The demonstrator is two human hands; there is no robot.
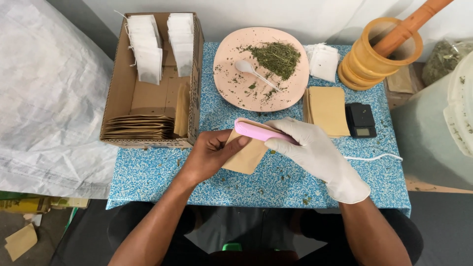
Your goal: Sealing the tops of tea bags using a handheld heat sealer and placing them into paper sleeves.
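On the blue speckled cloth we pinch the brown paper sachet flat in our bare left hand, keeping its top edge square under the pink sealer our gloved right hand grips, and press evenly.

Pink sealer, tan paper pouch, white glove, blue speckled tablecloth, pink plate.

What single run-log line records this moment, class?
left hand: holds brown paper sachet | right hand: gloved, presses pink sealer on sachet top | behind: plate of dried herbs
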